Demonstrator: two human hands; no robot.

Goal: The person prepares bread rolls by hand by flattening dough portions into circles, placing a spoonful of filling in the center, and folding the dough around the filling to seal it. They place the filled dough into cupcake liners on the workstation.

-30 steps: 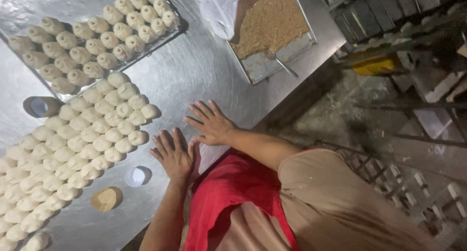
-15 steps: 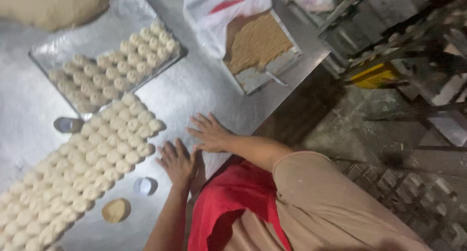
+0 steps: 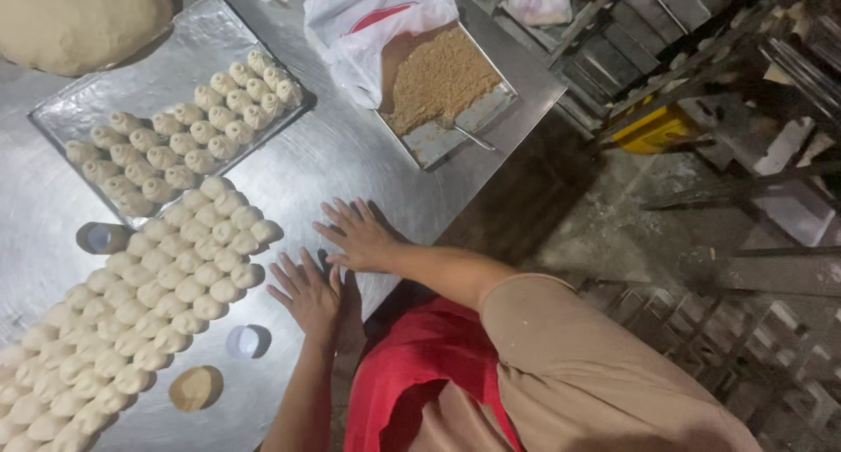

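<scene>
Steel table (image 3: 350,167), shiny and floured-looking, fills the left and centre of the frame. Both hands lie flat on it at lower centre, fingers spread, holding nothing: left hand (image 3: 308,292) just beside the right hand (image 3: 361,237), palms down on bare metal. Nearest thing is the block of dough balls (image 3: 144,307) running from centre-left down to the lower left corner, packed touching in rows; the left hand's fingertips sit near its closest end but apart from it. Balls look soft, light, a bit tacky (would dent if squeezed), so best taken one at a time from the sides with a loose pinch. More shaped pieces sit on a foil tray (image 3: 53,119) upper left. Tray of brown crumbs (image 3: 442,80) upper centre, a spoon in it. Small white cup (image 3: 243,341) and a flat tan disc (image 3: 193,388) lower left.
</scene>
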